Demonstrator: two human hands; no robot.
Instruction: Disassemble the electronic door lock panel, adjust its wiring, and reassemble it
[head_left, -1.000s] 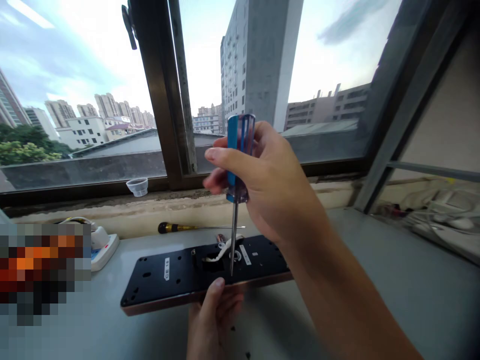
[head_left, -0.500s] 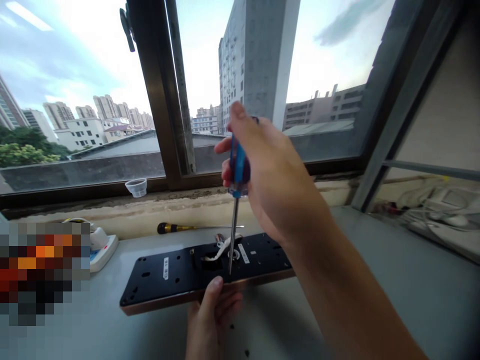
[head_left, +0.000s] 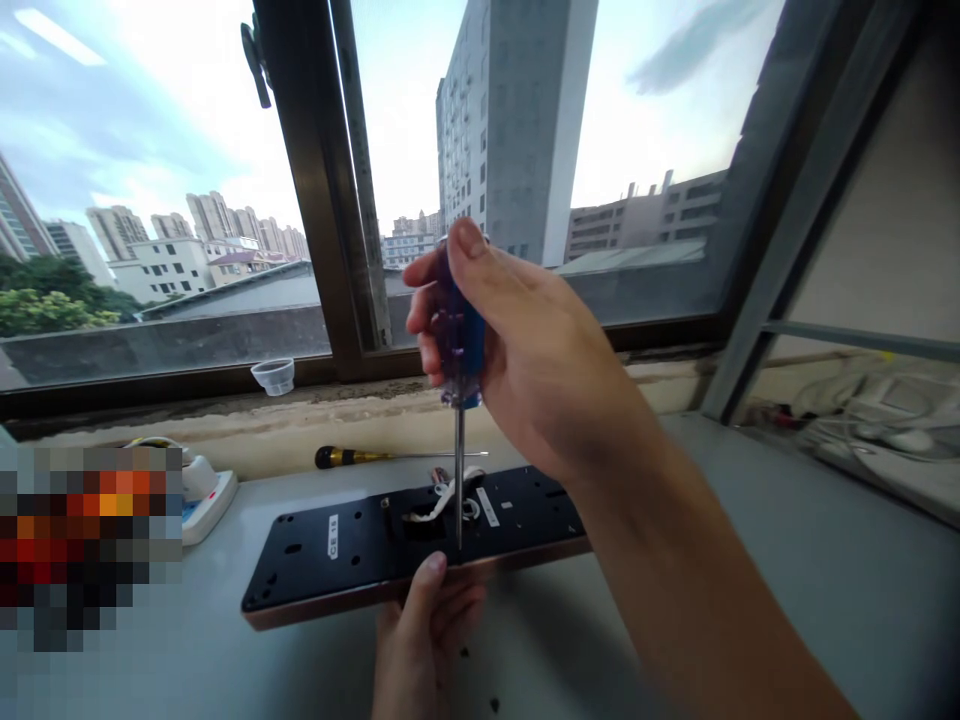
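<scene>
Bare forearms and hands (no sleeves, rings)

Screwdriver [head_left: 459, 340]: clear glossy blue plastic handle, bare steel shaft. Plate [head_left: 390, 545]: matt black face, coppery metal edge. Counter [head_left: 750, 560]: smooth matt grey. Cup [head_left: 274, 375] on sill: clear plastic.
</scene>
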